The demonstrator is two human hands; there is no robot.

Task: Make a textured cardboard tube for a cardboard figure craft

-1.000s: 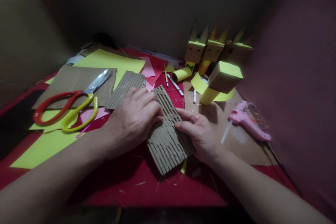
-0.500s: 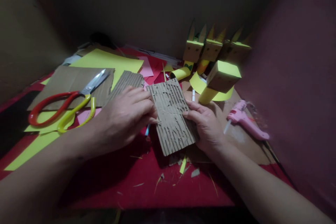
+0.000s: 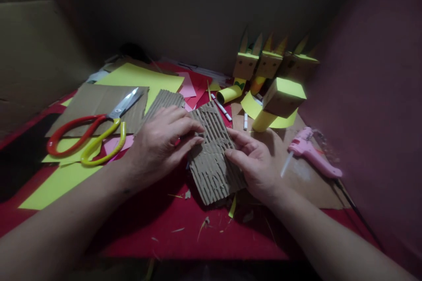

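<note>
My right hand grips a piece of corrugated cardboard by its right edge, thumb on top. The ridged face, with torn paper scraps on it, is turned up, and the piece is tilted above the red table. At the cardboard's upper left edge, my left hand is closed in a pinch, fingertips on the ridges. Whatever is between those fingertips is too small to make out. Behind my left hand lies another ridged cardboard piece, partly covered by it.
Scissors with red and yellow handles lie at left on flat cardboard and yellow paper. At right are a pink glue gun and a yellow-topped box figure. Several eared box figures stand behind. Scraps litter the red table.
The cardboard has tilted and its near end now sits lower in view. My left fingertips have shifted up and right onto its ridged face. The whole view has shifted slightly.
</note>
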